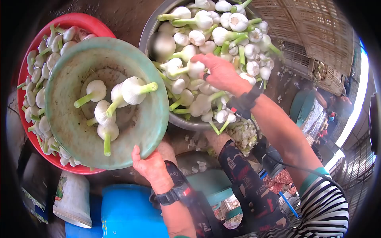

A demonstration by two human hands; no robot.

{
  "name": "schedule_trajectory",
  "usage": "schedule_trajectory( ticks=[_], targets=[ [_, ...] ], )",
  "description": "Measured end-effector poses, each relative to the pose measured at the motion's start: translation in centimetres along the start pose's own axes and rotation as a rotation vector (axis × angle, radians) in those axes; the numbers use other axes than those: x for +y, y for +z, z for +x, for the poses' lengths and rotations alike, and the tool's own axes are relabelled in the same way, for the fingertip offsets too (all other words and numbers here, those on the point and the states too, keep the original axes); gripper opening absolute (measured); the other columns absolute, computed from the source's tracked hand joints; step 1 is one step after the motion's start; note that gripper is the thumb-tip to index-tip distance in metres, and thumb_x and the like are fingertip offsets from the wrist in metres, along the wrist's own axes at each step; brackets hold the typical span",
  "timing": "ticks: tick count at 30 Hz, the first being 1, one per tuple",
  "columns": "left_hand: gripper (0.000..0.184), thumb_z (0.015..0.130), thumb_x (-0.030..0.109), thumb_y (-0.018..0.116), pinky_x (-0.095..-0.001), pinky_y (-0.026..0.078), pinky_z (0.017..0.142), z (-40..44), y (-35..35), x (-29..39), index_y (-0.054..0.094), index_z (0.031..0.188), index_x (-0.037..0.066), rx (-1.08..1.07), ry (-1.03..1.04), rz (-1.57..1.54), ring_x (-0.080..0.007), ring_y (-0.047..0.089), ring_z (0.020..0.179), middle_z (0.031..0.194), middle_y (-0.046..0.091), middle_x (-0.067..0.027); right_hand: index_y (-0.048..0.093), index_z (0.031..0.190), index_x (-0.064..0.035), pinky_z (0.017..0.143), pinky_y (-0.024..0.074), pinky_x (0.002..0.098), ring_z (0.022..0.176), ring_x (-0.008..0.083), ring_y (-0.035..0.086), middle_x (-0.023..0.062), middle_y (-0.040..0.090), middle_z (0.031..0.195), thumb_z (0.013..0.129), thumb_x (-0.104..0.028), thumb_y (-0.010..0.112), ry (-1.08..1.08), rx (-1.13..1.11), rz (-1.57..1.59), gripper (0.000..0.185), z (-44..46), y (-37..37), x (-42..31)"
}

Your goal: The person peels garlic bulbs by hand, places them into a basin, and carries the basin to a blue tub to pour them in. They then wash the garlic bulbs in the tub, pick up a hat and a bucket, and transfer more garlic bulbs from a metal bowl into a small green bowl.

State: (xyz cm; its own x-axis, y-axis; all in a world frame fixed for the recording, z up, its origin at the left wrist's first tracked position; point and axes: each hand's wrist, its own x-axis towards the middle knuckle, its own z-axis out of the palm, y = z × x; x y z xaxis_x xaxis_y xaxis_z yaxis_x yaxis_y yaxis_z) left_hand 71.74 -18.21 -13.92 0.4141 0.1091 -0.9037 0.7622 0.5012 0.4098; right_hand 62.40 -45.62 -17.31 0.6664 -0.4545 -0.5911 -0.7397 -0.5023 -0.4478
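My left hand (pixel 152 166) grips the lower right rim of a worn green basin (pixel 65 131), its thumb up against the outer side. Several white garlic bulbs (pixel 133 90) with short green stems lie inside the basin. Over a large metal bowl (pixel 146 33) heaped with garlic, my right hand (pixel 222 73) has its fingers closed around one garlic bulb (pixel 195 70), whose stem points left. Part of that bulb is hidden behind the fingers. Both wrists wear dark bands.
Under the green basin stands a red tub (pixel 97 24) full of garlic bulbs in water. A blue barrel (pixel 131 210) and a white bucket (pixel 72 196) are at the lower left. Garlic peelings (pixel 244 135) lie below the metal bowl. Woven baskets (pixel 309 27) stand at the upper right.
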Motion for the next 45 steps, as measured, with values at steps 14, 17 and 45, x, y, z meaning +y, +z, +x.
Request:
schedule_trajectory(
  ticks=[14, 17, 45],
  targets=[
    [0.032, 0.078, 0.008, 0.053, -0.0414, 0.045, 0.087, 0.0, -0.1, 0.2, 0.049, 0.108, -0.004, -0.01, 0.005, 0.005, -0.0271, 0.054, 0.101, 0.108, 0.056, -0.0144, 0.048, 0.113, -0.011, 0.074, 0.0464, 0.0317, 0.085, 0.0169, 0.058, 0.0116, 0.059, 0.092, 0.069, 0.001, 0.054, 0.125, -0.093, 0.853, 0.045, 0.2, -4.4, -0.8],
    [0.03, 0.079, 0.008, 0.052, -0.0407, 0.046, 0.086, -0.1, -0.4, 0.1, 0.05, 0.106, -0.004, -0.067, -0.006, 0.01, -0.0269, 0.054, 0.099, 0.107, 0.056, -0.0144, 0.049, 0.111, -0.0081, 0.084, 0.0432, 0.0312, 0.094, 0.0162, 0.055, 0.0116, 0.056, 0.101, 0.069, 0.0, 0.059, -0.014, -0.138, 1.321, 0.044, -2.7, -6.7, -7.2],
    [0.039, 0.076, 0.01, 0.056, -0.04, 0.047, 0.085, -0.1, -0.3, -0.1, 0.047, 0.113, 0.0, -0.095, 0.019, 0.037, -0.0278, 0.054, 0.102, 0.112, 0.054, -0.0124, 0.06, 0.09, 0.0045, 0.063, 0.0492, 0.0237, 0.067, 0.0106, 0.059, 0.0069, 0.062, 0.075, 0.077, 0.005, 0.056, -0.042, 0.22, 1.32, 0.014, -6.2, -6.4, -10.3]
  ],
)
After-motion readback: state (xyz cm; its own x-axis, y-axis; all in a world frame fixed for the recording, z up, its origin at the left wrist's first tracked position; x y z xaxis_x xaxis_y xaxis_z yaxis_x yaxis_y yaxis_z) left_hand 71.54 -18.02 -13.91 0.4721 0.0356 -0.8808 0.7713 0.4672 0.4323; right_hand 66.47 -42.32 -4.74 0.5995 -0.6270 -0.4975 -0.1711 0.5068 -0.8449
